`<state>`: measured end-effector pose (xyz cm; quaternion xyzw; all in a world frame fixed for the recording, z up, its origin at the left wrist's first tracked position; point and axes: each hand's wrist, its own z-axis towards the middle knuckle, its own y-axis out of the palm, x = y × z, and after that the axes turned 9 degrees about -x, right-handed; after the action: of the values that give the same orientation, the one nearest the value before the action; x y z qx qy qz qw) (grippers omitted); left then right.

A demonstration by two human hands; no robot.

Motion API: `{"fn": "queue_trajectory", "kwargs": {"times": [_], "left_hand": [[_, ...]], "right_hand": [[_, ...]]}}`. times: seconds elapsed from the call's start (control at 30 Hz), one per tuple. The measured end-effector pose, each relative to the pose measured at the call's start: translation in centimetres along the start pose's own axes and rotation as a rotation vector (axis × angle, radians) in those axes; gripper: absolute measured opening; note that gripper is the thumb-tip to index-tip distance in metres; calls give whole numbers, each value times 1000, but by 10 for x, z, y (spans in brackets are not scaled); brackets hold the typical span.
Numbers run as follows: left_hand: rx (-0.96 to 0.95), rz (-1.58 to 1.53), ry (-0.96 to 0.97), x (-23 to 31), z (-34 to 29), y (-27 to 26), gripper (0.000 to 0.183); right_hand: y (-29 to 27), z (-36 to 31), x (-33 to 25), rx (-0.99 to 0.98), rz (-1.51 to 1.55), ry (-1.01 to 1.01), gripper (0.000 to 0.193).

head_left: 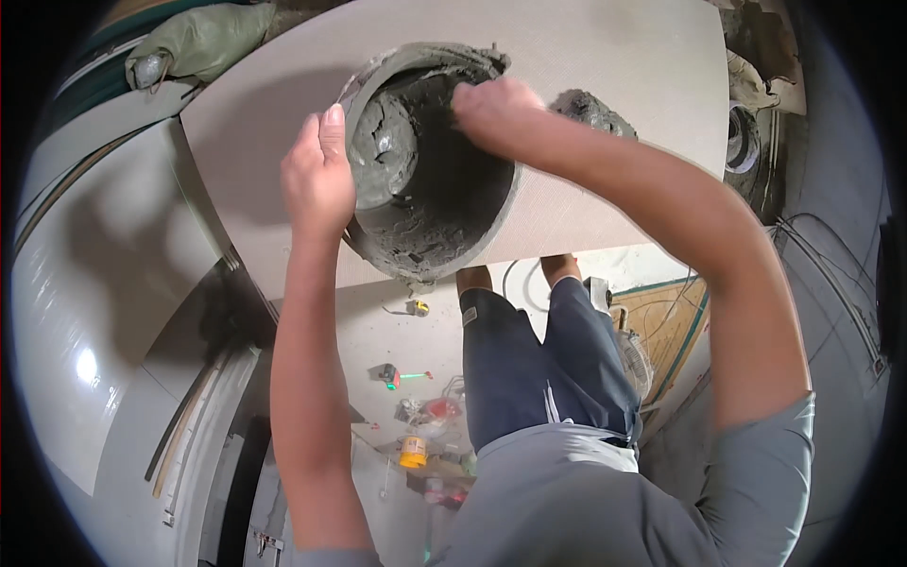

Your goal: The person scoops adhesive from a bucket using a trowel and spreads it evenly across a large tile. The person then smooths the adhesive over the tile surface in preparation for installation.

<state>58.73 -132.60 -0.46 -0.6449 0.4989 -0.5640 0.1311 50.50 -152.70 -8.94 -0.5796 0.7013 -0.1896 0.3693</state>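
A round bucket (449,194), coated with grey mortar, is tipped so that its mouth opens toward me over the pale board. My left hand (319,175) grips its left rim, the thumb lying along the edge. Inside, a thick lump of wet mortar (385,142) clings to the left wall. My right hand (496,109) is closed at the upper right part of the mouth; whatever tool it may hold is hidden by the hand and the dark interior. Behind my right forearm lies a heap of mortar (593,111) on the board.
The pale board (614,47) spans the area before me. A green sack (203,42) sits at far left. On the floor below are a yellow tape measure (419,308), a red-and-black tool (389,376) with a green light, and a yellow tub (413,452). A fan (635,364) stands beside my legs.
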Motion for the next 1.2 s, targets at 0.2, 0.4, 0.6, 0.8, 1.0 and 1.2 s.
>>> {"fn": "queue_trajectory", "kwargs": {"times": [0.2, 0.4, 0.6, 0.8, 1.0, 1.2], "left_hand": [[-99, 32, 103, 11, -11, 3, 42], [-34, 20, 50, -23, 9, -13, 55], [-88, 52, 58, -28, 14, -21, 51], [-88, 71, 43, -29, 7, -24, 51], [-85, 40, 91, -32, -6, -24, 50], [-133, 83, 34, -19, 4, -17, 50]], "right_hand": [[21, -6, -9, -310, 133, 153, 30], [89, -9, -22, -958, 1785, 288, 26], [75, 11, 6, -994, 2207, 254, 11], [-4, 41, -34, -579, 902, 133, 13], [-31, 35, -69, -466, 197, -247, 22], [-10, -4, -133, -376, 242, 12, 37]]}}
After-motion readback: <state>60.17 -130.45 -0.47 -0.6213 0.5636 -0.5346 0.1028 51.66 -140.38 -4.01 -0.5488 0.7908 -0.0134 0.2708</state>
